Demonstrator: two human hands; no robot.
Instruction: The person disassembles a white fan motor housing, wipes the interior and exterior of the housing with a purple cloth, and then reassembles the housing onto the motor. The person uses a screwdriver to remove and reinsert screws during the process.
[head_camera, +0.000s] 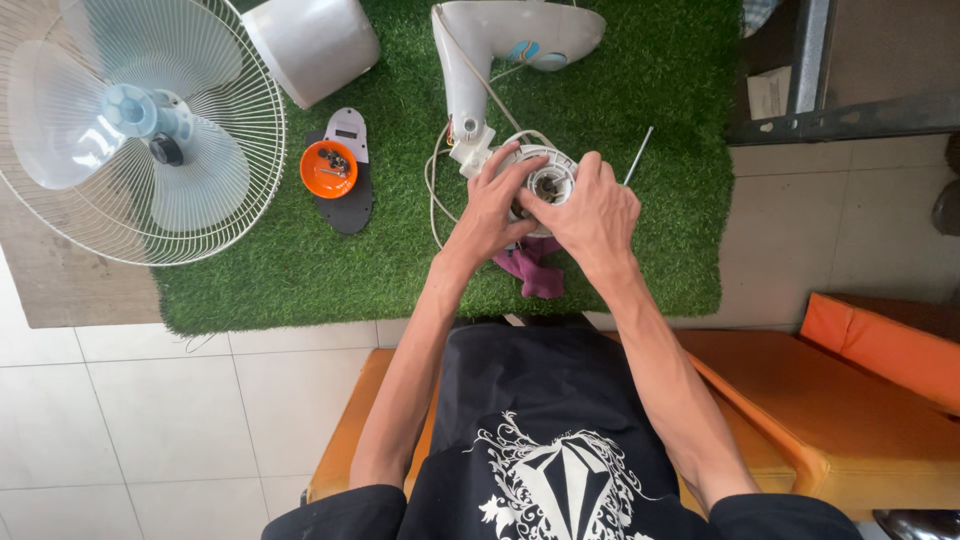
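A round white fan motor unit (545, 172) lies on the green turf mat (650, 250), joined to a white fan neck and base (500, 50). My left hand (490, 210) grips the motor's left side, fingers reaching onto its face. Against the motor's right side rests my right hand (592, 212), its thumb pressing at the centre. A purple cloth (535, 268) lies just below both hands. A thin white cable (436, 180) loops to the left of the motor.
A fan cage with pale blades (130, 120) lies at the far left. A white rear cover (310, 45), an orange bowl of screws (328, 168), a black plate (350, 205) and a thin metal rod (638, 155) rest on the mat. Orange seats (850, 400) stand at the right.
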